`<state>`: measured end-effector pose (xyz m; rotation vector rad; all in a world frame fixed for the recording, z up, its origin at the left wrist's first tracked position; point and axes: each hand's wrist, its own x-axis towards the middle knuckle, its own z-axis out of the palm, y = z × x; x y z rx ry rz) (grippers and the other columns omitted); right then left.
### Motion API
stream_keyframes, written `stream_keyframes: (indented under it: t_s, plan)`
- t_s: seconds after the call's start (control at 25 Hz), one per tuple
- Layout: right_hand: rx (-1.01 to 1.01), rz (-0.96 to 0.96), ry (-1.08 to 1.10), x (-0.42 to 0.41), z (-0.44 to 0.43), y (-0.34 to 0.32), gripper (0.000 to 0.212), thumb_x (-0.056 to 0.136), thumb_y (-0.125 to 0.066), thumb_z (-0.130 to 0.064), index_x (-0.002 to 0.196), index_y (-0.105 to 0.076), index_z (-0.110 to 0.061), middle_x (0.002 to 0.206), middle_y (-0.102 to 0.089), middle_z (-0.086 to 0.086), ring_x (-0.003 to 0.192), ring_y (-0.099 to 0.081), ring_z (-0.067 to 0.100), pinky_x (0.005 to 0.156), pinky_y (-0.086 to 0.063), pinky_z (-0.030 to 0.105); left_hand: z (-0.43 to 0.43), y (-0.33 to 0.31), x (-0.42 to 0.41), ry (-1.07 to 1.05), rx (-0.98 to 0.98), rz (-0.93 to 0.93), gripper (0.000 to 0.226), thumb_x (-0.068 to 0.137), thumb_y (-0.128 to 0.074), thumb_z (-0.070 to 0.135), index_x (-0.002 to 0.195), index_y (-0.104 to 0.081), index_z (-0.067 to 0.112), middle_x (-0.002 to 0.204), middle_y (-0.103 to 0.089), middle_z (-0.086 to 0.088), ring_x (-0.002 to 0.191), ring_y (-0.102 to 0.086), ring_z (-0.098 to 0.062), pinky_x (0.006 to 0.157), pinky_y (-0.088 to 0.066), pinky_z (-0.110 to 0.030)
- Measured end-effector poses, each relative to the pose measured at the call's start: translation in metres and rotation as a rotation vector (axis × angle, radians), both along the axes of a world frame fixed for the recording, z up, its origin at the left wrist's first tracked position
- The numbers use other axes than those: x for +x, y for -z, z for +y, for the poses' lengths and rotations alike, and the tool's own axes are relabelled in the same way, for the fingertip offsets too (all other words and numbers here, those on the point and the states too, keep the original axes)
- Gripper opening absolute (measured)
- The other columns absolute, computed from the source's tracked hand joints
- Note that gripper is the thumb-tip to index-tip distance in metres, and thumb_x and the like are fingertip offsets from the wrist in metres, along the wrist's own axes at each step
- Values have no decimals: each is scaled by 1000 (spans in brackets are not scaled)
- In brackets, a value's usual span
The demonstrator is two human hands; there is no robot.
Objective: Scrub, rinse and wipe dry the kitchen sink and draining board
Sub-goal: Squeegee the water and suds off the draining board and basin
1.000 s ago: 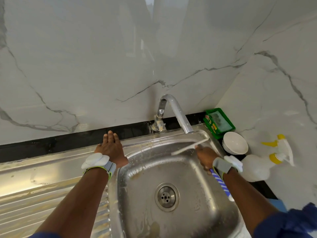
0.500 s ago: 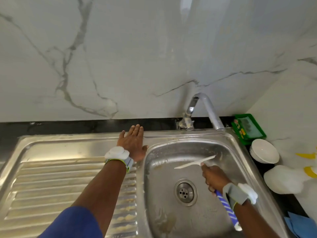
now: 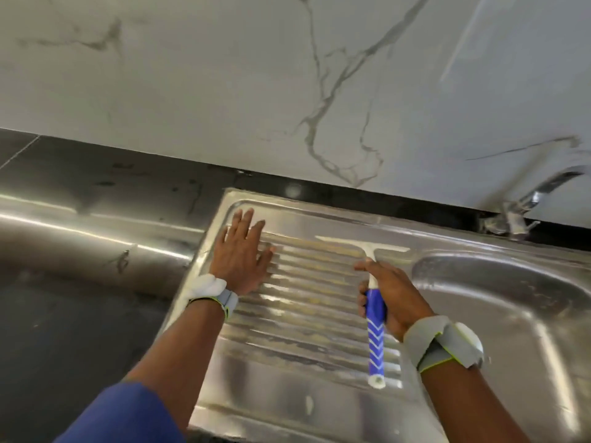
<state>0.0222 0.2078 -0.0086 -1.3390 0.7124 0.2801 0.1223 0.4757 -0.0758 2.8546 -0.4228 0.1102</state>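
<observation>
the left hand lies flat on the far left part of the ribbed draining board, fingers straight and spread, holding nothing. the right hand is curled round the blue handle of a squeegee, thumb stretched toward its neck. its white blade lies across the ridges at the far side of the board, just right of the left hand. the sink lies to the right, with a blurred tap at its far edge. a dark counter lies left of the board.
</observation>
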Motion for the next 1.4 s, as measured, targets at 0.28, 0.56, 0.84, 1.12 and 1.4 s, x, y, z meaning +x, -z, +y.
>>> stream_keyframes:
  t_s: [0.28,0.56,0.84,1.12,1.4]
  plan:
    - [-316,71,186,76,81,22,32,104,-42,-29,82,-56,-10,58,-41,8,33,-36,18,40,-34,22,87,12,64,109,-85,-19,69,97,-38,59,155,-37,23,170,-24,-6,159,-12,-27,123,-22,-58]
    - [-623,282,234,127,81,41,46,99,-34,-45,83,-55,-7,64,-55,12,41,-48,24,44,-40,28,113,32,88,124,-90,-48,85,94,-35,74,160,-30,19,172,-17,-6,160,-3,-25,124,-14,-61]
    - [-762,259,26,157,179,49,66,96,-30,-51,115,-63,2,108,-70,23,96,-67,43,89,-55,49,111,31,91,141,-134,-31,86,97,-24,78,162,-25,22,172,-18,-3,160,-4,-23,124,-14,-61]
    - [-976,243,-88,137,217,44,52,108,-29,-38,117,-60,2,121,-65,24,110,-60,43,81,-42,37,112,31,89,137,-153,-17,84,97,-25,76,160,-28,22,170,-23,-4,159,-9,-24,123,-17,-60]
    - [-1025,307,-179,87,221,39,51,108,-30,-39,114,-62,1,118,-66,22,106,-62,41,73,-36,32,116,27,88,140,-187,6,81,97,-24,73,159,-32,21,168,-27,-7,159,-12,-27,123,-18,-61]
